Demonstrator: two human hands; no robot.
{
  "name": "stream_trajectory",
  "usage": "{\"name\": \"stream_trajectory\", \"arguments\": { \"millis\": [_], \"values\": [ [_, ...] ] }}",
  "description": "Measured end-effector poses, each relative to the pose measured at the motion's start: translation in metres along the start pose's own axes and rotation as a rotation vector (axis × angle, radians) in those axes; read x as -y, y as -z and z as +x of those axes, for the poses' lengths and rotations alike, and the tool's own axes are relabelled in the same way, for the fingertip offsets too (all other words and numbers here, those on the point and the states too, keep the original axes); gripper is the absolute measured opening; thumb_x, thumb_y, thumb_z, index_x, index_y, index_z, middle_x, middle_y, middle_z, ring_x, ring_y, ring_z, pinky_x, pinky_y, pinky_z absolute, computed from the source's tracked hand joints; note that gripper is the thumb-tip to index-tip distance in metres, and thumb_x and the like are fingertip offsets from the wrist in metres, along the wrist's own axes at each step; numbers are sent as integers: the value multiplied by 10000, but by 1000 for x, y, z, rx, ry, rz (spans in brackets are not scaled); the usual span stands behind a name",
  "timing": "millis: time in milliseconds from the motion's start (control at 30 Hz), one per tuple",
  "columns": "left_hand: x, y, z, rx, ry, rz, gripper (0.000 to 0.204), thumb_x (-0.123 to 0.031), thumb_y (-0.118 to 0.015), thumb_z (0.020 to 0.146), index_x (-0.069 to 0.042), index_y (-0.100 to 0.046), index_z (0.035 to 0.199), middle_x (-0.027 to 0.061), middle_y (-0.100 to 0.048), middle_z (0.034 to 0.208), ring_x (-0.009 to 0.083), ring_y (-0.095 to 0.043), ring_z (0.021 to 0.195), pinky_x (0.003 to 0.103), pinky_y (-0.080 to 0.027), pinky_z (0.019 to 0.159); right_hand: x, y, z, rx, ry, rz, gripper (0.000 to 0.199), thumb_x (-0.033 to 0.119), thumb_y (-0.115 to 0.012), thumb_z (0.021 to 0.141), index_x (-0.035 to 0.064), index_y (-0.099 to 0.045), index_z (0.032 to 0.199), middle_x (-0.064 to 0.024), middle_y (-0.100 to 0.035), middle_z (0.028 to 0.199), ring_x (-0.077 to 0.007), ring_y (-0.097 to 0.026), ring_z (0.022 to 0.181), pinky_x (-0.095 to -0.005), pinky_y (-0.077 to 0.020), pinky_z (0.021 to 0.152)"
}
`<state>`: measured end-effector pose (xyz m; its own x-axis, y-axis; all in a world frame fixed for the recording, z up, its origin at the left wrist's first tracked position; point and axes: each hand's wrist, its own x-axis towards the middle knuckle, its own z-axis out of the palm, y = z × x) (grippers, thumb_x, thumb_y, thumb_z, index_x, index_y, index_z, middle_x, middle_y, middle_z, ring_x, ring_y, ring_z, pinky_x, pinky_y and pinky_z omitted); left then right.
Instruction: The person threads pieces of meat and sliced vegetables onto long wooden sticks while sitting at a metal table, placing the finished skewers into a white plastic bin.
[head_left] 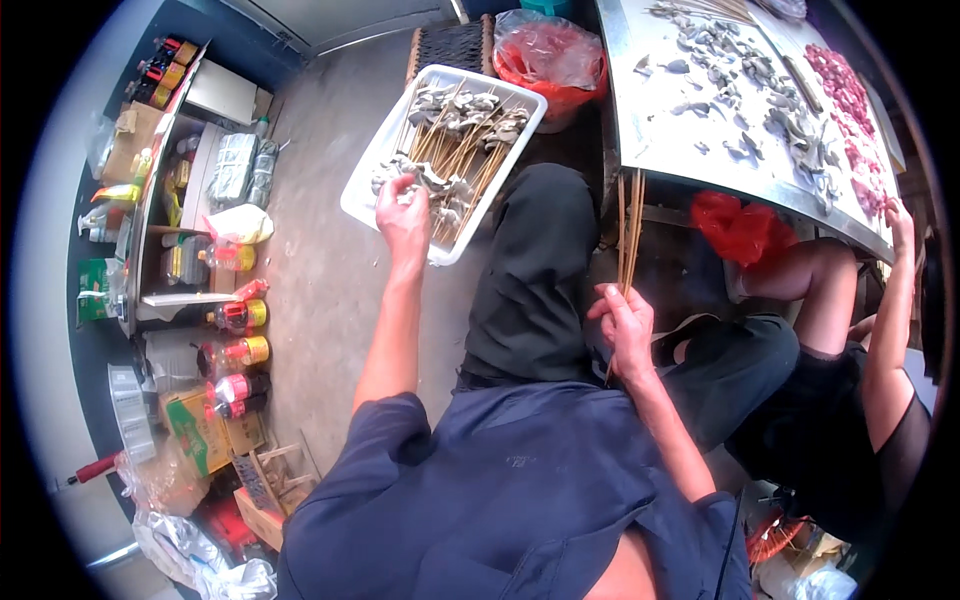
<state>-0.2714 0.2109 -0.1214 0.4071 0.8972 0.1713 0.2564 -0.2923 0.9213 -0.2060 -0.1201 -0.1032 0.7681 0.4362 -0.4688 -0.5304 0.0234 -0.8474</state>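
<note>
My left hand [405,215] is over the near left rim of a white plastic tray [358,192], its fingers curled together beside the skewered pieces; what they grip, if anything, is hidden. In the tray lie many thin skewers [468,158] threaded with grey-and-white pieces [505,127] that look like oyster mushroom. My right hand [626,325] is closed round a bundle of bare bamboo skewers [632,230], pointing away from me just short of the table. More loose grey pieces [725,70] are scattered on the metal table [645,115] to the right.
Red chunks, perhaps meat [845,90], line the table's right side, where a co-worker's hand [900,222] reaches. Red bags stand behind the tray [550,60] and hang under the table [740,228]. Shelves [150,220] with bottles [235,355] and boxes fill the left wall.
</note>
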Motion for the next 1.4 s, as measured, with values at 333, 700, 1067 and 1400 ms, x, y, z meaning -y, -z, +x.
{"name": "stream_trajectory", "arguments": {
  "millis": [333, 700, 1067, 1400],
  "values": [
    [31, -51, 63, 342, -561, 699, 111, -125, -592, 766, -64, -664, 824, 129, -639, 838, 327, -613, 858, 430, -478, 758, 1, 7, -3, -28, -3, -19, 245, 241, -569, 936, 8, -625, 982, -48, -629, 694, -20, -359, 439, -190, -264, 402],
    [42, -55, 87, 283, -304, 566, 133, -68, -582, 701, -84, -708, 739, 147, -681, 786, 308, -665, 747, 377, -515, 698, -5, 5, 0, 34, 0, -22, 307, 271, -543, 950, -23, -619, 995, -47, -627, 700, -16, -356, 453, -186, -264, 414],
    [8, -15, 97, 244, -333, 389, 200, -165, -592, 824, -35, -677, 949, 129, -688, 788, 240, -668, 731, 348, -513, 698, -9, 13, -3, 60, 20, -8, 325, 284, -539, 957, -18, -654, 988, -31, -615, 690, -13, -361, 459, -183, -262, 420],
    [24, -21, 66, 718, -119, 561, 203, -194, -706, 678, -33, -698, 802, 107, -684, 732, 206, -665, 714, 333, -517, 679, -11, 14, -5, 84, 5, -24, 302, 267, -544, 957, -12, -653, 999, -18, -611, 691, -13, -363, 469, -181, -272, 427]
  ]
}}
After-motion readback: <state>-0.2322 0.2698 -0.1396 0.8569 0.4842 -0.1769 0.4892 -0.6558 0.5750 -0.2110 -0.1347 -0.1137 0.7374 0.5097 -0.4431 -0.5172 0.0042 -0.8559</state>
